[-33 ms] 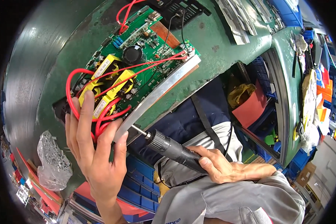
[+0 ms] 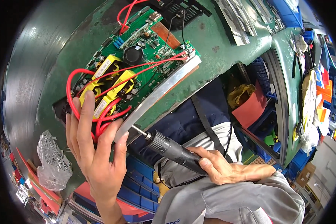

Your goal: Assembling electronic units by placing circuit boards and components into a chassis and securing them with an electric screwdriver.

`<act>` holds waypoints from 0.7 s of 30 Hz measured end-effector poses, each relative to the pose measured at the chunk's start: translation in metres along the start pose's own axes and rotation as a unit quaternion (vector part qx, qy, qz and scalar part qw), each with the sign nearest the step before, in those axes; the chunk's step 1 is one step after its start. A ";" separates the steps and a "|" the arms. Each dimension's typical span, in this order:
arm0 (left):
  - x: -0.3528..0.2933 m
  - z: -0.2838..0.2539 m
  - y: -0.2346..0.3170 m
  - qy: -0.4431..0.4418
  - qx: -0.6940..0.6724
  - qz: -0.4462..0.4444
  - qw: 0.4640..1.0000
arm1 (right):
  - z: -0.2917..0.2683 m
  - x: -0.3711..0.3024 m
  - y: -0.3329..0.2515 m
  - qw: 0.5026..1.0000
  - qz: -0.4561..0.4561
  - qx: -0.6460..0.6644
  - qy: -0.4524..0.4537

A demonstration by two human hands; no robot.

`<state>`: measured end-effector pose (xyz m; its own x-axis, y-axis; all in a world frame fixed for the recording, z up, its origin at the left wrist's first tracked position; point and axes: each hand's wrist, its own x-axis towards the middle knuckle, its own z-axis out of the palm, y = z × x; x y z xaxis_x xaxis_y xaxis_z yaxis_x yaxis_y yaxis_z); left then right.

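My right hand (image 2: 216, 165) is wrapped around a black electric screwdriver (image 2: 175, 150), its bit pointing left and meeting the outer face of a silver metal bar (image 2: 162, 90). That bar runs along the near edge of a green circuit board (image 2: 147, 76). At the board's near-left corner, my left hand (image 2: 97, 153) grips the assembly, thumb against the bar's end and fingers by the yellow-wrapped transformers (image 2: 117, 84) and thick red wires (image 2: 69, 87). A black round capacitor (image 2: 133, 55) stands on the board. The bit's tip is hidden by the bar.
A black slotted plastic panel (image 2: 192, 16) lies behind the board. Metal strips (image 2: 237, 22) are stacked at the far right. A clear plastic bag (image 2: 54, 160) sits left of my left hand. Blue bins (image 2: 140, 183) stand below the green bench edge.
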<state>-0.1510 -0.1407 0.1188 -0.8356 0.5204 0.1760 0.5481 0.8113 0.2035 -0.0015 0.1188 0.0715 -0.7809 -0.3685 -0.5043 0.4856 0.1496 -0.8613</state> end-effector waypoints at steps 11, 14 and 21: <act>-0.004 -0.006 -0.010 -0.034 -0.062 0.010 0.997 | 0.013 -0.015 0.034 0.963 0.135 0.218 -0.082; -0.006 -0.006 -0.008 -0.025 -0.063 0.003 0.998 | 0.010 -0.016 0.026 0.975 0.108 0.175 -0.079; -0.001 -0.011 -0.010 -0.056 -0.061 0.019 0.996 | 0.018 -0.013 0.009 0.981 0.132 0.141 0.010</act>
<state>-0.1551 -0.1517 0.1271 -0.8098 0.5815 0.0784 0.5735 0.7563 0.3147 0.0201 0.1080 0.0711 -0.6194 -0.3324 -0.7112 0.7593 -0.0237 -0.6503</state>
